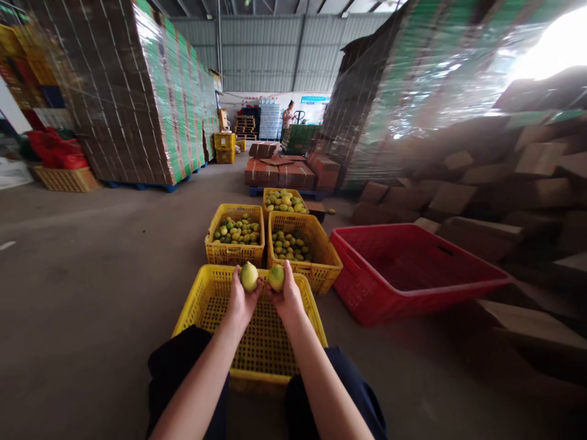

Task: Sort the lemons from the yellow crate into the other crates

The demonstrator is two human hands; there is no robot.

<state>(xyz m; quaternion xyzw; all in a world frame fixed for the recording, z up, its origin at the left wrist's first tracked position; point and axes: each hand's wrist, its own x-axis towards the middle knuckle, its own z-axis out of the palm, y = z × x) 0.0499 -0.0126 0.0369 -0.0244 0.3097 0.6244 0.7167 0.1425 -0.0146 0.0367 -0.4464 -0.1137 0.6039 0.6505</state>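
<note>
My left hand (244, 299) is closed around a pale yellow-green lemon (249, 277). A greener lemon (276, 278) sits in my right hand (287, 297), its fingers wrapped around it. Both hands are side by side above the far part of a yellow plastic crate (315, 305) with a slotted floor, which stands between my knees. Just beyond it are two more yellow crates, one on the left (235, 252) and one on the right (328, 260), each holding many yellow and green lemons.
Farther back stands another lemon-filled crate (265, 194). A large red crate (413, 293) is at the right, beside piled cardboard (486, 226). Wrapped pallet stacks (177, 104) rise on both sides. Flattened cartons (279, 174) lie ahead on a blue pallet; a person (288, 115) stands far off.
</note>
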